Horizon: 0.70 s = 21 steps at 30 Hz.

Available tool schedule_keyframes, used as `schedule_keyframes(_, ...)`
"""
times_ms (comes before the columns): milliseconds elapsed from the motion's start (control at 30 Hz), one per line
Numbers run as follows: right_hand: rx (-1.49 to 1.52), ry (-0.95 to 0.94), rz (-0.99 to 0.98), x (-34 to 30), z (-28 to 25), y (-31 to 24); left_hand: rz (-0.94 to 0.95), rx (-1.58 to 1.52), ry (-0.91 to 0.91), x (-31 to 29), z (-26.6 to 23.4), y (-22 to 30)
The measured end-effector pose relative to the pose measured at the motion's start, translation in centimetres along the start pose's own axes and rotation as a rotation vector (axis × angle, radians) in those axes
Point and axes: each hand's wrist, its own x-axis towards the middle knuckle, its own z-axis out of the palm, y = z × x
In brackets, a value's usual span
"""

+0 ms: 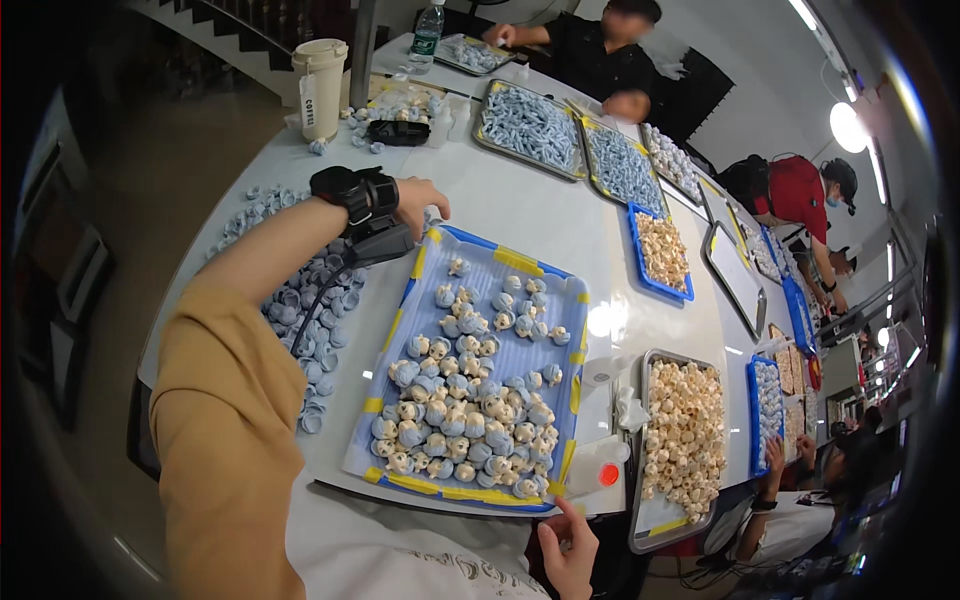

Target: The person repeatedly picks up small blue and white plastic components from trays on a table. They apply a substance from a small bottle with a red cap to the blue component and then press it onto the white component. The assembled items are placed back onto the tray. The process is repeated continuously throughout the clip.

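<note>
A blue tray (574,400), lined with pale blue sheeting and yellow tape, lies in front of me. Many small doll-like heads (475,422), cream with pale blue caps, fill its near half; fewer lie in its far half. My left hand (418,203) is at the tray's far left corner, fingers bent downward; a bluish bit shows by the fingertips, but what they hold is unclear. By the near right corner, my right hand (568,552) has thumb and index finger apart, the index fingertip close to the tray's rim.
Loose blue cup-shaped pieces (318,330) spread under my left forearm. A metal tray of cream pieces (683,440) and a red-capped bottle (600,468) stand to the right. Further off are trays of blue pieces (530,128), a tall cup (320,90) and people at work.
</note>
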Motion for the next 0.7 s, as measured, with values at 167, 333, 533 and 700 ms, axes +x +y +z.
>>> schedule_keyframes(167,0.018,-0.021,0.073,-0.2,-0.2,-0.3,-0.011,0.109,0.123,0.7,0.9,1.1)
schedule_keyframes(333,-0.008,-0.034,0.047,0.2,0.0,-0.7,-0.03,0.119,0.169,-0.8,1.8,0.3)
schedule_keyframes(533,-0.009,-0.048,0.075,0.6,0.0,-1.1,-0.023,0.073,0.171,-4.3,2.1,-1.1)
schedule_keyframes(700,-0.017,-0.052,0.042,0.5,0.3,-0.5,-0.01,0.12,0.221,-7.8,2.8,-1.9)
